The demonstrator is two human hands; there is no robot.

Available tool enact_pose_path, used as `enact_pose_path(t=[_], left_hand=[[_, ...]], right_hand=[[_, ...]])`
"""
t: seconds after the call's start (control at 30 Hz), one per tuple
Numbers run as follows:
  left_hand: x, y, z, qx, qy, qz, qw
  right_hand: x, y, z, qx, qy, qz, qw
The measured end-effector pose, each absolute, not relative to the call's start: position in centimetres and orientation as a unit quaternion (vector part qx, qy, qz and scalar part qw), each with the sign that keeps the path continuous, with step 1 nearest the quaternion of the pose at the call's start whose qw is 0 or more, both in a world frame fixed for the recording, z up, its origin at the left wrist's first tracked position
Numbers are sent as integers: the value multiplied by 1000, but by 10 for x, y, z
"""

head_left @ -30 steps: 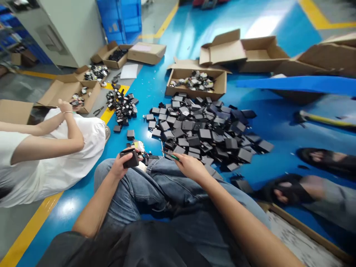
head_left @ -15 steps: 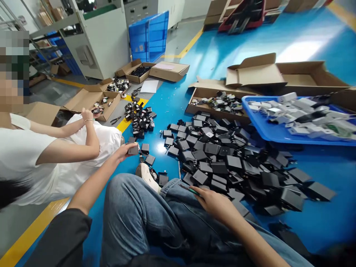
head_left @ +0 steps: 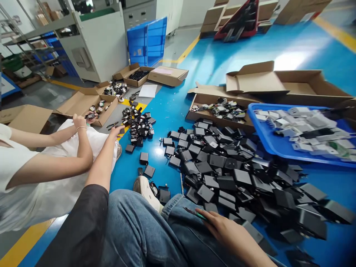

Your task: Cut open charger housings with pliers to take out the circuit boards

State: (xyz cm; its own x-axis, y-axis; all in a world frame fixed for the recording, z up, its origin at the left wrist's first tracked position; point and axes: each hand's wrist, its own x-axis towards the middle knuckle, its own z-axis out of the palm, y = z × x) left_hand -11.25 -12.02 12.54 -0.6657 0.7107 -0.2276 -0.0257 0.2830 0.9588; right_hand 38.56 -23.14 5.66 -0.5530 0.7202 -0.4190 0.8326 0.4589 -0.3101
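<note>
Steadiness served this reach best, we judged, with the slim green-handled tool [head_left: 194,213] kept low over our blue denim leg [head_left: 182,224], gripped in our right hand [head_left: 221,226], bottom centre. Our left hand [head_left: 114,131] stretched beside the small heap of black box-shaped casings [head_left: 138,128], left of centre; whether it held anything we could not tell. Half a second earlier, it clearly held one, nearer our knee

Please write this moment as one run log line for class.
left hand: outstretched beside small pile of black parts, hold unclear | right hand: holding green-handled tool | nearby: larger black pile, blue tray
</note>
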Motion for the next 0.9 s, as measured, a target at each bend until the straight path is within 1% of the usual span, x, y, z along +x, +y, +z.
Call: enact_pose_path(t=[0.07, 0.13, 0.33, 0.47, 0.57, 0.7, 0.9], left_hand=[[-94, -128, 115, 253, 736, 525, 344], [-73, -133, 120, 294, 727, 511, 351], [12, -165, 170, 458, 662, 467, 367], [69, -215, 198, 539, 628, 414, 379], [102, -253, 210, 605, 604, 377, 357], [128, -282, 201, 605, 603, 370, 366], [131, -279, 160, 559, 639, 380, 367]], right_hand=[[382, -233, 67, 437, 845, -257, 170], [378, -235, 77, 427, 846, -249, 198], [376, -234, 85, 419, 858, -239, 179], [371, -230, 74, 426, 856, -214, 197], [364, -225, 63, 419, 862, -203, 201], [351, -212, 47, 428, 858, -190, 212], [327, -185, 20, 456, 847, -190, 193]])
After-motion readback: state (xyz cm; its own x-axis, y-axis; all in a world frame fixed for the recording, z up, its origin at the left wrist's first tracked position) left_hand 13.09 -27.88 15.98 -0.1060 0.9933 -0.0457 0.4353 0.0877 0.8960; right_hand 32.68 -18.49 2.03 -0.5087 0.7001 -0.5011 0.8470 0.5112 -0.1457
